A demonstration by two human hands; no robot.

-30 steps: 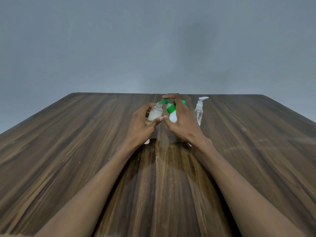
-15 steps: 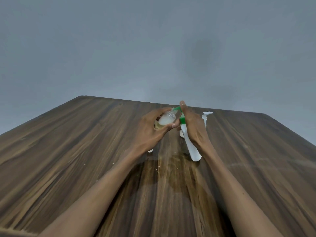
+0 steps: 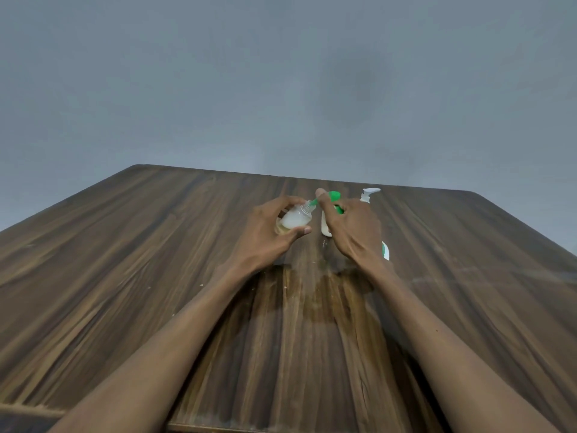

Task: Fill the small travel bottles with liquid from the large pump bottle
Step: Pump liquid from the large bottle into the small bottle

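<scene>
left hand (image 3: 268, 232) holds small bottle (image 3: 296, 217) tilted above worktop (image 3: 125, 260) | large pump bottle (image 3: 327, 220) just right of it, under right hand (image 3: 352, 229) | second pump bottle (image 3: 368, 196) behind right hand, farther right

I count two hands, both mine: my left hand (image 3: 268, 232) and my right hand (image 3: 351, 228). There is one large pump bottle (image 3: 326, 225) with a green pump head, under my right hand. Small bottles come to two that I can make out: one small travel bottle (image 3: 295, 218) left of the pump bottle, and one clear bottle with a white pump (image 3: 368, 196) right of it. One wooden table (image 3: 156, 260) lies beneath all three.
</scene>
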